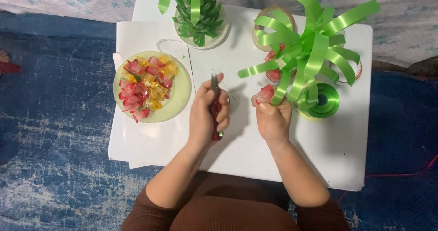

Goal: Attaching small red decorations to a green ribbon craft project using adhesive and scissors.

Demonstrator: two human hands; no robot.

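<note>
My left hand [207, 112] is closed around a pair of red-handled scissors [214, 104], blades pointing away from me. My right hand [272, 117] grips the base of a bunch of green ribbon loops [310, 48] that fan out above it, together with a red-wrapped candy [265, 94] pinched at the fingertips. Both hands hover over the white table [237, 140], a hand's width apart. More red candies [273, 75] lie partly hidden under the ribbon loops.
A pale green plate [178, 101] heaped with red and yellow wrapped candies sits at the left. A green leafy arrangement in a white bowl [198, 12] stands at the back. A green ribbon spool [321, 101] lies right of my right hand, and a tape ring [261, 23] sits behind.
</note>
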